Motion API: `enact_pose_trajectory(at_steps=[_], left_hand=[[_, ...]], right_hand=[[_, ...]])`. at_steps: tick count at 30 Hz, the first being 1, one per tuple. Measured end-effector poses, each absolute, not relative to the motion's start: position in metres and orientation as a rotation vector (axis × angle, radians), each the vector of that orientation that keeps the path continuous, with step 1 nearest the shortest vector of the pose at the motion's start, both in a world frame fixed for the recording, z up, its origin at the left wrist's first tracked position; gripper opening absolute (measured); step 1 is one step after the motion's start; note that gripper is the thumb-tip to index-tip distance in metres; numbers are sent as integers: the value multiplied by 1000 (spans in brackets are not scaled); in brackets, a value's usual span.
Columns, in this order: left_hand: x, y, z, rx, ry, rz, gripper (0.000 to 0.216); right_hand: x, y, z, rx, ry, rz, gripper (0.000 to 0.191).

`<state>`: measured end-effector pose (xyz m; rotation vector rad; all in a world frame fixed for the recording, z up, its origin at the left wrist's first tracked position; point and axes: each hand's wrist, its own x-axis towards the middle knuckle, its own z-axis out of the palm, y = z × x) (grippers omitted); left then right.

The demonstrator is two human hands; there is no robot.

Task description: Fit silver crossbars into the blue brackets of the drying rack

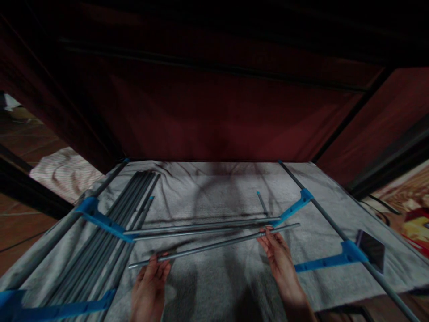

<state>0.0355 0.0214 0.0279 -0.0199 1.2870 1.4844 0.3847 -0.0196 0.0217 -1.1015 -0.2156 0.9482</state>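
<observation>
Grey metal tube (214,247) at six o'clock of the view, pinched near one end by the left hand (151,275) and short of the other by the right hand (275,250) — a wide-set hold that presumably balances it. Two rails (201,226) just beyond span blue plastic brackets at eight (107,225) and four o'clock (291,210), which seem to keep them parallel. More tubes (130,199) lie bunched at eight o'clock, likely for tidiness, on a grey blanket (214,192).

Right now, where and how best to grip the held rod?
Probably toward both ends, from the near side, as left hand and right hand do: the rod is long and thin, and two crossbars lie just beyond it.
</observation>
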Motion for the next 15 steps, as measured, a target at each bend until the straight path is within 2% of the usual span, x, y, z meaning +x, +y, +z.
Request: enact_pose_trajectory(at_steps=[15], left_hand=[[84, -3, 38, 72, 1195, 1308, 32]], right_hand=[[391, -26, 15, -1137, -145, 943, 41]])
